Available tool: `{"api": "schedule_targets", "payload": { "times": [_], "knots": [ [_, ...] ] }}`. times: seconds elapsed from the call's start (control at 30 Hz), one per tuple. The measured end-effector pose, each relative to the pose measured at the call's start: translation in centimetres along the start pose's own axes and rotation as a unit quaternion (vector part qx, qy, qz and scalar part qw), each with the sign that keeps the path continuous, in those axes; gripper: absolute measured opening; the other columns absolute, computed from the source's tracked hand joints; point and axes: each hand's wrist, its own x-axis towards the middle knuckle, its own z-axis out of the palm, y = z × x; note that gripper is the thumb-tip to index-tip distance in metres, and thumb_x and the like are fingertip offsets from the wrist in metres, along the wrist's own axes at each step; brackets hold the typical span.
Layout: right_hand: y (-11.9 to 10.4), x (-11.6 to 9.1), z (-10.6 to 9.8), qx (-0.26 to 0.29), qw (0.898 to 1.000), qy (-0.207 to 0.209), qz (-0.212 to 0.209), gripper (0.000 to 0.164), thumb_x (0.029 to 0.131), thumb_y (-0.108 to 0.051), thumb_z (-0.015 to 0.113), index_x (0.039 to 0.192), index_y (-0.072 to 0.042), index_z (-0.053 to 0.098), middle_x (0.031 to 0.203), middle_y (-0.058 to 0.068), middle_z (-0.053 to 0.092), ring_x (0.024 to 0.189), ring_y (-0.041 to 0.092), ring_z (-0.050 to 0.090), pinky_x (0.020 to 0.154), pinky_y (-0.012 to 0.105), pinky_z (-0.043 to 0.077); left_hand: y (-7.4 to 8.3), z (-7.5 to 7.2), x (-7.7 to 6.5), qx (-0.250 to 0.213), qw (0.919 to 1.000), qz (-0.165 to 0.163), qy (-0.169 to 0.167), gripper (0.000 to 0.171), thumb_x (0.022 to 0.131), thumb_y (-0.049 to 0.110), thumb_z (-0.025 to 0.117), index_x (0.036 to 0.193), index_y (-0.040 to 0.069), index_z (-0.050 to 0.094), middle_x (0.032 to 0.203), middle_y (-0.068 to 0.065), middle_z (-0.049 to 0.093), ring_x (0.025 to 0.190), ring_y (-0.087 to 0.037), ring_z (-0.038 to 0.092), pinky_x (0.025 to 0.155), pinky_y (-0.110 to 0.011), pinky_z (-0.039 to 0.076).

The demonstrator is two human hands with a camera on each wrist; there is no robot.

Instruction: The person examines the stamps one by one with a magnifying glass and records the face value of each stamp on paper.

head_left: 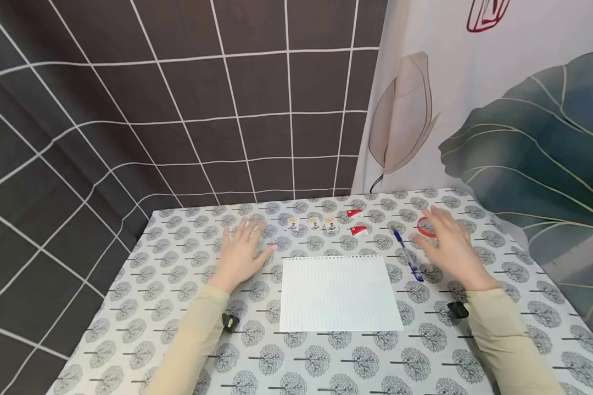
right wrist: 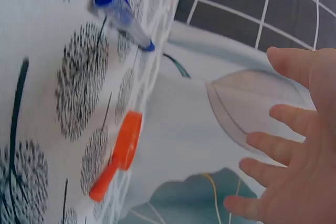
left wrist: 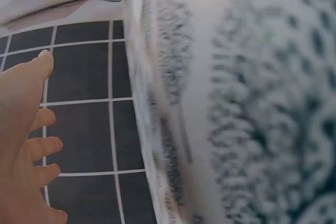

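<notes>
One red loop near right hand.

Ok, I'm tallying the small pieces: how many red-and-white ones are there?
2. One red-and-white piece lies farther back; the other lies just in front, nearer the lined paper. Any under the right hand would be hidden.

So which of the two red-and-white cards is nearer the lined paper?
The lower card in the head view; the other card lies behind it, farther from the lined paper.
</notes>
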Motion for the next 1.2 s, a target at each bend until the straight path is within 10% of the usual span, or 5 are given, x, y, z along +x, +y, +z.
{"api": "schedule_targets", "payload": {
  "times": [0.5,1.2],
  "knots": [
    [-1.1,-0.4,2.5,0.026,0.993,-0.108,-0.048,0.066,0.1,-0.027,0.065,0.15,0.008,0.039,0.15,0.036,0.038,0.137,0.053,0.037,0.11,0.068,0.032,0.6,1.5,-0.4,0.007,0.9973,0.061,-0.04,0.074,0.102,0.059,0.044,0.158,0.013,0.034,0.164,-0.012,0.028,0.15,-0.038,0.023,0.116,-0.072,0.015],
    [-1.2,-0.1,2.6,0.027,0.993,-0.109,-0.048,0.06,0.1,-0.021,0.065,0.147,0.008,0.043,0.146,0.033,0.045,0.13,0.05,0.048,0.106,0.064,0.04,0.6,1.7,-1.1,0.06,0.991,0.107,-0.053,0.076,0.099,0.064,0.046,0.156,0.014,0.039,0.161,-0.012,0.035,0.15,-0.036,0.025,0.119,-0.068,0.013]
  ]
}}
